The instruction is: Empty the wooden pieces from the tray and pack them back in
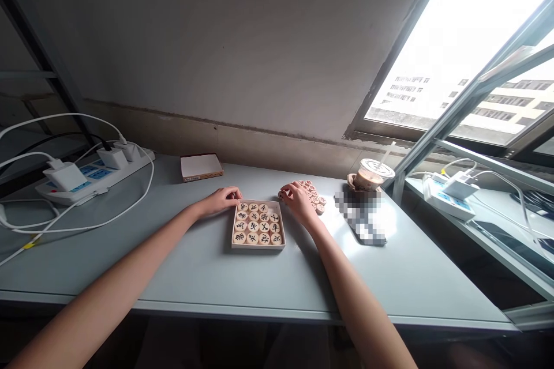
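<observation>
A shallow white box on the desk holds rows of round Chinese chess pieces with dark characters. The back right corner of the box shows a bare spot. My left hand is at the back left corner, fingers curled and thumb against the box's edge. Beyond the opposite corner, my right hand reaches down with its fingers pinched at a chess piece, which they mostly cover. Close by its far side lies a group of red-marked Chinese chess pieces, partly hidden by the hand.
The box lid lies open side up at the back. A power strip with chargers and loose white cables occupies the left. To the right are a lidded drink cup and a blurred phone-like slab. A metal frame rises beside the desk.
</observation>
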